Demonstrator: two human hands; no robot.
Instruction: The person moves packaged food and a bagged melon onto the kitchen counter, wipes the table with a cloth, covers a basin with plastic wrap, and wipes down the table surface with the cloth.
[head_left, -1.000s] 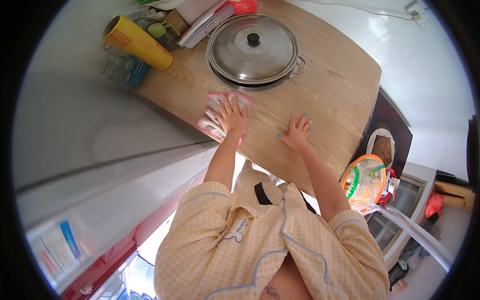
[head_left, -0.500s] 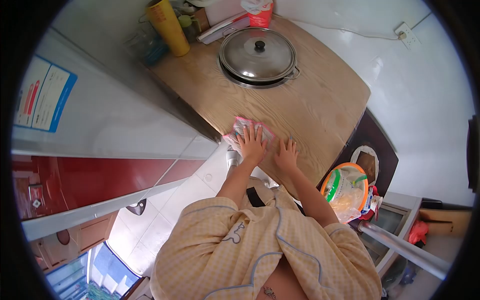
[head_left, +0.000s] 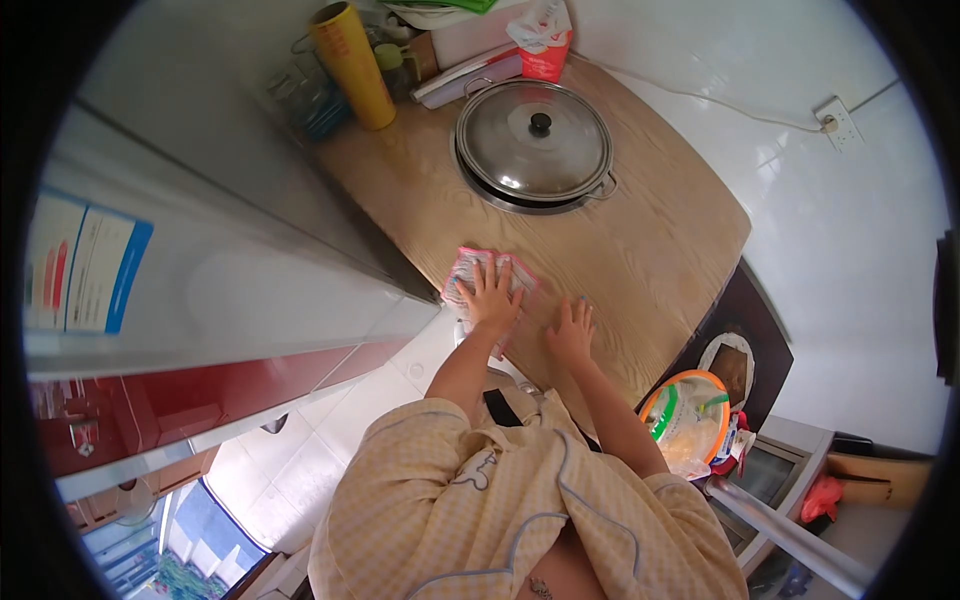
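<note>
Under my left hand (head_left: 489, 302) lies a pink-edged, light patterned cloth (head_left: 465, 268), near the left front edge of the wooden table (head_left: 650, 220). That hand is flat on the cloth with its fingers spread. My right hand (head_left: 571, 332) rests palm down on the bare wood just to the right, fingers apart, holding nothing. Farther back, a large pan with a steel lid (head_left: 530, 150) and a black knob sits in a round recess of the table.
A yellow cylinder (head_left: 352, 65), glass jars (head_left: 305, 95) and a red-and-white bag (head_left: 542, 45) stand along the back. At the right is an orange-rimmed basket (head_left: 722, 400) with plastic bags. A grey cabinet side (head_left: 220, 220) borders the left.
Since a second ago, my left hand and the cloth have come nearer the table's front edge, and my right hand is closer to them. The camera view has shifted.
</note>
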